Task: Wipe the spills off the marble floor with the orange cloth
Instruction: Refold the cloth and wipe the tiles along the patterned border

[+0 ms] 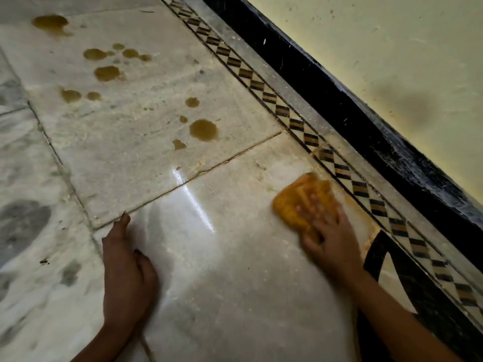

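My right hand [332, 236] lies on the orange cloth [295, 205], fingers [312, 201] spread out straight and pressing it flat to the marble floor [235, 270]; they are not curled round it. The hand and cloth are a little blurred. The cloth is bunched into a pad on the near pale slab, just beside the patterned border strip [295, 124] of dark and tan diamonds that runs along the room's edge. An orange-brown smear shows on the marble between the cloth and the strip.

My left hand [125, 270] rests on the same slab and holds nothing, one finger stretched out to the joint between tiles, the others loosely bent. The slab between my hands shines with a bright streak of reflected light.

On the next slab, well apart from the cloth, the brown spills [203, 129] lie as scattered round puddles and drops. Beyond the strip stand a black skirting [339, 100] and a scuffed cream wall [392, 48]. A black curved inlay [407, 283] lies by my right forearm.
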Action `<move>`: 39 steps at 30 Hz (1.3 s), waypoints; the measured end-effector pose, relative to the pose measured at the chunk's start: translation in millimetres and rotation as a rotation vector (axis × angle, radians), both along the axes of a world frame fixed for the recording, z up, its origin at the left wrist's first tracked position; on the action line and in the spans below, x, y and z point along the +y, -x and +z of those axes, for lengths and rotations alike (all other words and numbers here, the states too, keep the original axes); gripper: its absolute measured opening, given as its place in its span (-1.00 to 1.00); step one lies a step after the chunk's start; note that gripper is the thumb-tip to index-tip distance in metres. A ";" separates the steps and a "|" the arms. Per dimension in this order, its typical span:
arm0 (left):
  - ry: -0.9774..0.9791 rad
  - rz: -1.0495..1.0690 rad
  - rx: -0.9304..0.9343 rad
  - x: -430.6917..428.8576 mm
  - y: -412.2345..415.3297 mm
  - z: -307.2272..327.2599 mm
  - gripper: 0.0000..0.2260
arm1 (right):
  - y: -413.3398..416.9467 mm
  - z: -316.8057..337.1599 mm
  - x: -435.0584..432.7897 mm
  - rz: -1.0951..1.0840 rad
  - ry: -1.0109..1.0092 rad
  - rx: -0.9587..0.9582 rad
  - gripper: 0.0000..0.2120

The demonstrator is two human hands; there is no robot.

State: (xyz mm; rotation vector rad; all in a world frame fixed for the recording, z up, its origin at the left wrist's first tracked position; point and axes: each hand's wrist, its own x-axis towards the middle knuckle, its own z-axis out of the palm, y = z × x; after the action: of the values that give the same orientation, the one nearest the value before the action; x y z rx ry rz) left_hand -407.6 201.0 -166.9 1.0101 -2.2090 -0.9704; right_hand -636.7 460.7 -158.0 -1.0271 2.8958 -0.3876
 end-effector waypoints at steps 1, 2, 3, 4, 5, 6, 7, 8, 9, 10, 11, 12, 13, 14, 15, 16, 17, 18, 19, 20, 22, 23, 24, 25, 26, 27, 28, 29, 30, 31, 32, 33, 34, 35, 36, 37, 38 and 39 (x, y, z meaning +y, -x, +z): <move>0.007 -0.001 -0.012 -0.2 0.5 -0.7 -0.45 | 18.8 0.6 -12.0 -0.132 -0.011 0.000 -0.43; 0.003 -0.001 -0.022 -0.1 0.9 -0.2 -0.45 | 32.5 1.0 -34.6 -0.246 -0.021 0.007 -0.42; -0.012 -0.003 -0.030 1.5 1.2 -0.2 -0.44 | 39.8 1.2 -63.8 -0.357 -0.031 0.007 -0.41; -0.033 -0.003 -0.033 3.3 1.5 0.2 -0.44 | 38.3 2.9 -95.8 -0.430 -0.036 -0.017 -0.42; -0.045 0.002 -0.035 4.1 1.5 0.2 -0.43 | 29.6 3.5 -127.2 -0.418 -0.035 -0.041 -0.42; -0.046 0.003 -0.038 4.2 1.9 0.1 -0.43 | 13.8 2.6 -154.1 -0.335 -0.033 -0.049 -0.44; -0.035 0.001 -0.040 3.9 0.4 -0.4 -0.43 | -10.4 0.2 -173.3 -0.216 -0.024 -0.036 -0.45; -0.017 0.000 -0.035 3.4 0.0 -0.2 -0.43 | -37.3 -1.1 -183.0 -0.091 0.001 -0.012 -0.46; -0.006 0.006 -0.028 3.0 0.0 0.7 -0.44 | -64.1 -1.2 -182.3 0.014 0.030 0.014 -0.46; -0.004 0.011 -0.018 3.1 -1.0 2.3 -0.45 | -88.8 -2.8 -170.3 0.111 0.058 0.031 -0.47; -0.012 0.015 -0.005 2.8 -0.9 2.9 -0.46 | -108.5 -4.0 -150.1 0.215 0.092 0.042 -0.47; -0.016 0.017 0.009 2.2 -2.6 3.2 -0.46 | -123.0 -5.3 -121.0 0.320 0.098 0.045 -0.46; -0.014 0.019 0.023 1.9 -3.4 3.0 -0.46 | -129.3 -7.7 -86.7 0.408 0.083 0.042 -0.45; -0.008 0.016 0.036 1.2 -4.1 2.4 -0.46 | -127.8 -9.0 -50.1 0.458 0.062 0.052 -0.43; -0.002 0.008 0.045 1.6 -5.7 1.8 -0.46 | -119.1 -10.4 -13.2 0.447 0.029 0.081 -0.41; -0.001 -0.005 0.045 1.6 -5.6 2.5 -0.45 | -104.9 -7.6 18.3 0.364 -0.011 0.095 -0.41; 0.001 -0.022 0.037 1.0 -5.4 3.4 -0.45 | -88.5 -3.2 41.8 0.223 -0.052 0.083 -0.41; 0.005 -0.040 0.027 -1.0 -4.1 3.9 -0.44 | -71.0 -0.6 53.5 0.052 -0.090 0.059 -0.40; 0.006 -0.054 0.022 -3.8 -2.9 4.2 -0.43 | -54.5 2.2 52.0 -0.132 -0.119 0.042 -0.38; 0.000 -0.066 0.021 -5.9 -2.4 5.2 -0.41 | -39.0 4.5 39.5 -0.300 -0.139 0.032 -0.35; -0.038 -0.100 0.030 -8.2 -3.8 6.2 -0.37 | -18.3 7.3 -7.9 -0.547 -0.169 -0.038 -0.34; -0.052 -0.117 0.047 -9.7 -5.7 7.1 -0.37 | -16.5 7.4 -36.3 -0.588 -0.188 -0.055 -0.36; -0.078 -0.125 0.070 -11.3 -7.4 8.7 -0.38 | -21.4 8.7 -65.6 -0.565 -0.201 -0.051 -0.37; -0.133 -0.119 0.098 -13.6 -10.8 10.4 -0.40 | -34.3 7.6 -94.8 -0.484 -0.211 -0.040 -0.38; -0.249 -0.100 0.139 -15.7 -10.9 12.3 -0.42 | -51.5 7.1 -119.7 -0.375 -0.212 -0.035 -0.39; -0.402 -0.042 0.208 -20.1 -11.1 15.4 -0.44 | -75.5 5.7 -140.9 -0.264 -0.203 -0.023 -0.41; -0.553 0.047 0.306 -24.2 -9.1 21.5 -0.47 | -103.9 4.5 -155.0 -0.162 -0.173 0.017 -0.44; -0.659 0.159 0.394 -28.7 -8.4 27.5 -0.53 | -135.8 5.1 -164.1 -0.067 -0.141 0.042 -0.45; -0.690 0.258 0.446 -34.6 -12.2 34.1 -0.57 | -168.5 7.2 -168.7 0.054 -0.124 0.035 -0.45; -0.639 0.315 0.433 -39.6 -17.3 39.3 -0.60 | -196.1 5.6 -163.9 0.186 -0.109 0.036 -0.46; -0.532 0.343 0.381 -45.6 -29.1 42.5 -0.62 | -218.6 2.9 -153.0 0.331 -0.070 0.021 -0.48; -0.394 0.340 0.304 -50.8 -41.4 42.8 -0.64 | -228.0 -0.3 -133.4 0.475 -0.027 0.004 -0.49; -0.253 0.313 0.221 -55.7 -56.0 39.7 -0.66 | -228.0 -1.8 -108.1 0.614 -0.003 0.003 -0.48; -0.133 0.280 0.133 -60.1 -73.3 35.3 -0.66 | -220.3 -3.5 -81.8 0.742 -0.005 0.028 -0.47; -0.055 0.251 0.048 -62.0 -87.2 29.2 -0.65 | -204.7 -4.1 -53.4 0.838 -0.032 0.085 -0.46; -0.015 0.230 -0.041 -63.8 -99.0 21.8 -0.62 | -184.7 -3.8 -27.5 0.888 -0.069 0.132 -0.47; 0.008 0.201 -0.114 -61.8 -104.9 14.7 -0.60 | -160.5 -1.4 -2.7 0.886 -0.101 0.157 -0.47; 0.033 0.178 -0.171 -59.7 -107.8 7.6 -0.60 | -135.9 1.1 15.8 0.841 -0.138 0.150 -0.47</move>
State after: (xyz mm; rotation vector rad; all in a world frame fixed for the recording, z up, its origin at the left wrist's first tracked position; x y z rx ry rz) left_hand -299.9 141.3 -159.3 1.2920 -2.2169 -0.7914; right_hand -500.9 476.4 -156.9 -2.1322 2.2367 -0.0551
